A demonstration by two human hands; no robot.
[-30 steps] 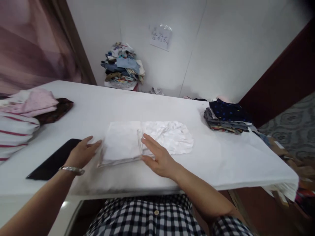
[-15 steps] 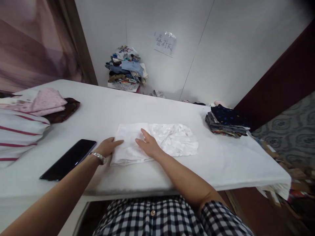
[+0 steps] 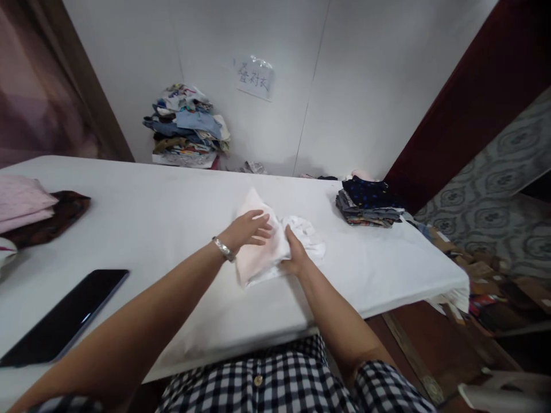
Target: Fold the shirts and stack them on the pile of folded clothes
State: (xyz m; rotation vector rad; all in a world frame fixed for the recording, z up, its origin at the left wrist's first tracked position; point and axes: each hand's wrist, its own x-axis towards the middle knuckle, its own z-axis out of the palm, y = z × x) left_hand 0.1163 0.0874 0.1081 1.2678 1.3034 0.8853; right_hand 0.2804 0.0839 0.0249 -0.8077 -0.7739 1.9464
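A white garment (image 3: 257, 261) lies in the middle of the table, its left part lifted and bent over toward the right. My left hand (image 3: 247, 232) is over that lifted part, fingers spread apart and pointing right; whether it presses on the cloth I cannot tell. Around the near edge of the garment, my right hand (image 3: 297, 252) grips the cloth, thumb on top and fingers partly hidden beneath. Crumpled white cloth (image 3: 312, 235) of the same garment sticks out to the right of it.
A dark tablet (image 3: 69, 315) lies at the left front of the white table (image 3: 172, 201). Folded pink cloth (image 3: 26, 201) and a dark brown cloth (image 3: 55, 215) rest at far left. Folded dark clothes (image 3: 368, 201) are stacked at right. A tall clothes pile (image 3: 187, 126) stands behind the table.
The garment's left part has been raised and turned rightward. My left hand moved right over the cloth; my right hand moved right and closed on it. The view shifted right.
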